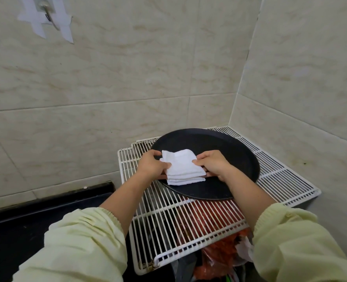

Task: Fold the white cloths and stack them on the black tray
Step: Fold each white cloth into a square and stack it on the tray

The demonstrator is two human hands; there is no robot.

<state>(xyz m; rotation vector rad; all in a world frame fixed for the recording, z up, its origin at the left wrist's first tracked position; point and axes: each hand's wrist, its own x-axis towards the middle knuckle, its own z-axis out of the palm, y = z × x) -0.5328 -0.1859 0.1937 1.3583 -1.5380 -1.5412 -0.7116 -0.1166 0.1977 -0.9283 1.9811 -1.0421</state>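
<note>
Pale green sleeves [83, 239] reach far over the wire rack [189, 220], where left hand [151, 164] and right hand [214, 164] pinch the folded white cloths [181, 167], stacked on the black tray [219, 147], so stacking seems nearly done.

One left hand [152, 165], one right hand [214, 164], one black tray [209, 142], one stack of white cloths [182, 166]
</note>
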